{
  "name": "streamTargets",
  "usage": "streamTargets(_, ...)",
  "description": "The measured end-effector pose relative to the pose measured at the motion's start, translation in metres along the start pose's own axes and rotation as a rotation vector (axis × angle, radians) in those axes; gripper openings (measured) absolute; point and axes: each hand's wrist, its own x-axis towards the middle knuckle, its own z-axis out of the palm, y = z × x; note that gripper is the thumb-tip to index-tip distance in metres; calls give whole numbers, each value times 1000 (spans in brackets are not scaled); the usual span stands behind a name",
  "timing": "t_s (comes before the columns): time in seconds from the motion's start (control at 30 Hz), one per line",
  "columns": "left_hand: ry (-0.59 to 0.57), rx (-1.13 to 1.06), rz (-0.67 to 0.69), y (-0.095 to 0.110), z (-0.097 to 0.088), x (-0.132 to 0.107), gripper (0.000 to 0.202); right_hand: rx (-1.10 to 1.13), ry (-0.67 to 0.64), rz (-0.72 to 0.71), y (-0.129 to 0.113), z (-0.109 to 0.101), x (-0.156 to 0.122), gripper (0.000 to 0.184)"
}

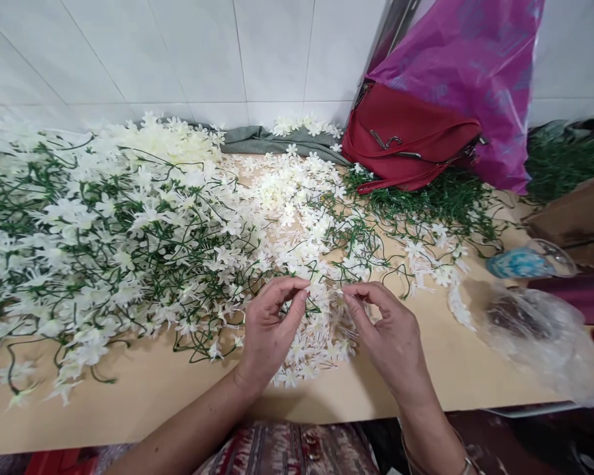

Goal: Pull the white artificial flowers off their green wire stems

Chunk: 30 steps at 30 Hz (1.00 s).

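Observation:
Both my hands are raised over a heap of artificial white flowers, their fingertips a short gap apart. My left hand (272, 326) pinches thumb and forefinger together; what lies between them is too small to make out. With thumb and forefinger also closed, my right hand (393, 330) holds a small white piece (340, 291) at the fingertips. Below and between the hands lie loose white blossoms (297, 366) and thin white stamens (344, 323). A large pile of white flowers on green stems (129, 244) spreads to the left of my left hand.
A red bag (406, 135) and a purple plastic bag (470, 72) stand against the tiled wall (277, 53), with green foliage (435, 198) beneath. At right are a plastic cup (525, 260), a clear plastic bag (544, 336) and a cardboard box (574, 214) on the table (455, 376).

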Motion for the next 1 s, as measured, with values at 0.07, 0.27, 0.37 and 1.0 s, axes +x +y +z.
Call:
streamTargets(0.07, 17, -33, -31, -1, 0, 0, 9, -46, 24, 2, 3, -1, 1, 9)
streamTargets(0.27, 32, -42, -123, -7, 1, 0, 11, -244, 125, -207, 0, -2, 4, 13)
streamTargets(0.37, 45, -34, -114, -9, 2, -1, 13, -324, -13, -318, -5, 9, 6, 18)
streamTargets(1.0, 54, -111, -193, 2, 4, 5, 14, 235, 0, 121, -6, -8, 6, 6)
